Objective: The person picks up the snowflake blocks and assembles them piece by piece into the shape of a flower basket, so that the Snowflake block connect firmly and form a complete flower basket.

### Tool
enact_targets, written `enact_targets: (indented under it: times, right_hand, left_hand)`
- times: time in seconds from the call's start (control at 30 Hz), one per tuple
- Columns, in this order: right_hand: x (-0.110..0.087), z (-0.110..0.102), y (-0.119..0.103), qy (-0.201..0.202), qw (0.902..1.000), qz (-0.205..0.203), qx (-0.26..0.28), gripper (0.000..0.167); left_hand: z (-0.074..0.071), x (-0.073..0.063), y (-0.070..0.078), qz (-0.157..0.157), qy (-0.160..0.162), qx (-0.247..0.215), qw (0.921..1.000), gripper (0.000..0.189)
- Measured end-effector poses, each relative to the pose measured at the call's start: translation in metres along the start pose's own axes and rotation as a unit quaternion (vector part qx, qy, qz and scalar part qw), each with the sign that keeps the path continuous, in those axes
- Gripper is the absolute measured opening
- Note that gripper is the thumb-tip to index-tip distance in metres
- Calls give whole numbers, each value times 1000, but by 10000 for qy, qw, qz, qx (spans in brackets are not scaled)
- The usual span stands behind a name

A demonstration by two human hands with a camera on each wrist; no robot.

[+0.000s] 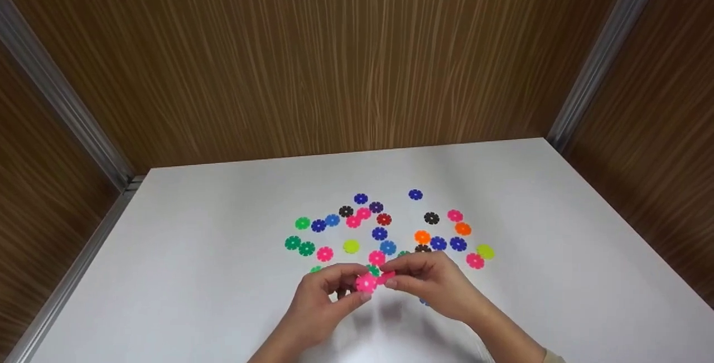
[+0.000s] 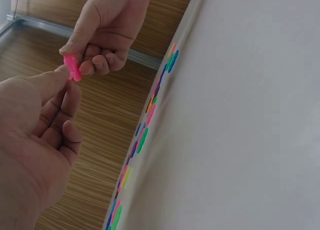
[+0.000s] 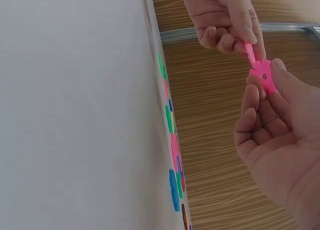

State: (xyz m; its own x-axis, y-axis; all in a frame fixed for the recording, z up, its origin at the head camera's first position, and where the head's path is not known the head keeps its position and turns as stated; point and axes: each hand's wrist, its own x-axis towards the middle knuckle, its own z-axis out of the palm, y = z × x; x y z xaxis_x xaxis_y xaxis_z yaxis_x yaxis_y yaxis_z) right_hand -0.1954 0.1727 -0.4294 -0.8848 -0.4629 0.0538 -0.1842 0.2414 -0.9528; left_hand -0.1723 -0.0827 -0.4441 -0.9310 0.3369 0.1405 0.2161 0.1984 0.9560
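Above the near part of the white table [image 1: 223, 296], both hands are raised and their fingertips nearly meet. My left hand [image 1: 321, 304] pinches a pink notched disc [image 1: 366, 283] between thumb and fingers, its flat face toward the head camera. A second pink notched disc [image 1: 386, 277], seen nearly edge-on from the head, is pinched by my right hand [image 1: 440, 285]. In the right wrist view this second disc [image 3: 264, 76] shows its centre hole and slots, and its edge meets the left hand's disc [image 3: 250, 53] at an angle. Fingertips cover parts of both discs.
Many loose notched discs lie beyond the hands, among them a yellow disc [image 1: 351, 246], a red disc [image 1: 384, 219] and an orange disc [image 1: 422, 237]. The right hand partly hides a black disc [image 1: 423, 248]. Wood-grain panels [image 1: 357, 62] enclose the table.
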Motion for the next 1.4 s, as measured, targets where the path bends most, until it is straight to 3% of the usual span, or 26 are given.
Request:
enact_targets:
  times: [0.4,0.7,0.97,1.07,1.23,1.4]
  right_hand:
    - [3,1,-2,-148,9989,-413,146,27]
    - [3,5,3,54,9953,-917,-312,18]
    - [0,6,8,55,9969,-654,427,26]
    - [-1,6,11,70,9952,-830,520,19]
    - [-2,8,12,127,9917,-1216,387,12]
    - [-3,10,11,228,9914,-1279,150,11]
  left_hand:
    - [-5,0,2,-159,76,-87,9998,33]
    - [-2,0,2,-215,-288,-567,9977,39]
    - [-1,1,-1,-390,-281,-994,9939,38]
    - [0,1,-2,-358,-266,-1093,9930,39]
    - [1,0,-3,-370,-315,-1269,9907,37]
    - [2,0,-3,-528,-297,-1459,9874,34]
